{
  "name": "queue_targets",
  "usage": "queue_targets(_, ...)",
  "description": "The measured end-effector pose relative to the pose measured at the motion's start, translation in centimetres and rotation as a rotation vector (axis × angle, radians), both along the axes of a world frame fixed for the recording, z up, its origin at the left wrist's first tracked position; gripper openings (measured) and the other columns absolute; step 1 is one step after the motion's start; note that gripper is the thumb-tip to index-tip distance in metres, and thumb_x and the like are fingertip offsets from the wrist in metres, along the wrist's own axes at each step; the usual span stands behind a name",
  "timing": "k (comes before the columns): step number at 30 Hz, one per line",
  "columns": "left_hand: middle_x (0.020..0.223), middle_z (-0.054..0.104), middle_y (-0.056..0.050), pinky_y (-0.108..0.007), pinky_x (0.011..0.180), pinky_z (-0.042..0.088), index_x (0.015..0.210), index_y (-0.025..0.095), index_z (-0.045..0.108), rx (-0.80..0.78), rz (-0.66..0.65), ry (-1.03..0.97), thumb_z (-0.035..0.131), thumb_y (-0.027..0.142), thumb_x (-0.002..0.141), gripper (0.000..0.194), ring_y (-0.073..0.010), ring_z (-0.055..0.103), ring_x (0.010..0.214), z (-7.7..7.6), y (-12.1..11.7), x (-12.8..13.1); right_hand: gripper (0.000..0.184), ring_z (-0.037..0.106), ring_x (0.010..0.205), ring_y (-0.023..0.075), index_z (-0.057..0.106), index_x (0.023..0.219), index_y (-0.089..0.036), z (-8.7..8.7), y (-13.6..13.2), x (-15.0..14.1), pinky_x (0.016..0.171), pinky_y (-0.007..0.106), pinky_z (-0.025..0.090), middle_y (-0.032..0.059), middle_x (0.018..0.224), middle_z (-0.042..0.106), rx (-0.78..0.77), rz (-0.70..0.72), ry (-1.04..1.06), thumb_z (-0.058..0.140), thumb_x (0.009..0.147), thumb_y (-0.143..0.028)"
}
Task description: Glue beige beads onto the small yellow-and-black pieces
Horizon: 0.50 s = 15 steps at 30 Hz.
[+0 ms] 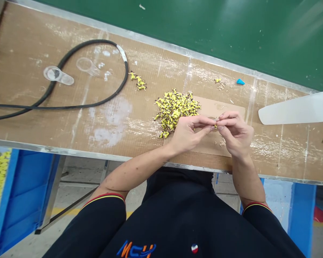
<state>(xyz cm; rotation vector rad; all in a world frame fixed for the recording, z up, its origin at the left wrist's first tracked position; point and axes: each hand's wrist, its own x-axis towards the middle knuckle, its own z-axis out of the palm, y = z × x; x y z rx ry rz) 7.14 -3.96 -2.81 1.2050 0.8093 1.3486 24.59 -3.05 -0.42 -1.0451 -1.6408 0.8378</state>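
Over a cardboard sheet (204, 148), my left hand (187, 133) and my right hand (237, 133) meet fingertip to fingertip. Between them is a tiny yellow figure (215, 127), mostly covered by the fingers. My left thumb and fingers pinch it. The right fingers are closed too, touching the figure; whatever small piece they grip is hidden. Beside my left hand lies a heap of small yellow-and-dark figures (174, 109). Just under the fingertips, tiny pale curved pieces (222, 142) are scattered on the sheet.
A black cable (97, 104) loops across the left of the table near two clear plastic scoops (58, 76). A few figures (140, 84) and a blue cap (240, 81) lie farther back. At right lies a white bottle (293, 109). Blue bins (29, 190) stand below the front edge.
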Motion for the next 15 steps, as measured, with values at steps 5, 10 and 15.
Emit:
queue_targets(5, 0.100, 0.084, -0.007, -0.028, 0.087, 0.070, 0.099, 0.017, 0.080, 0.070, 0.047, 0.068, 0.076, 0.025, 0.093, 0.011, -0.0165, 0.082, 0.089, 0.09, -0.03, 0.00, 0.007, 0.071, 0.090, 0.0173, 0.081, 0.093, -0.031, -0.04, -0.09, -0.22, 0.080, 0.036, 0.061, 0.0023, 0.096, 0.071, 0.009, 0.000, 0.022, 0.077, 0.091, -0.025)
queue_targets(10, 0.101, 0.084, -0.006, -0.025, 0.086, 0.068, 0.105, 0.017, 0.075, 0.146, 0.105, 0.150, 0.074, 0.021, 0.093, 0.013, -0.0151, 0.082, 0.090, 0.31, -0.25, 0.00, 0.012, 0.070, 0.090, 0.0161, 0.080, 0.095, -0.031, -0.14, -0.14, -0.24, 0.081, 0.034, 0.060, 0.0017, 0.095, 0.071, 0.009, 0.013, 0.039, 0.077, 0.091, -0.020)
queue_targets(15, 0.094, 0.084, -0.002, -0.024, 0.089, 0.065, 0.121, 0.019, 0.065, 0.184, 0.137, 0.184, 0.074, 0.019, 0.093, 0.030, -0.0142, 0.082, 0.090, 0.36, -0.50, 0.00, 0.006, 0.069, 0.091, 0.0181, 0.078, 0.094, -0.027, -0.17, -0.10, -0.11, 0.074, 0.034, 0.059, 0.0037, 0.095, 0.071, -0.030, -0.015, 0.024, 0.079, 0.089, -0.028)
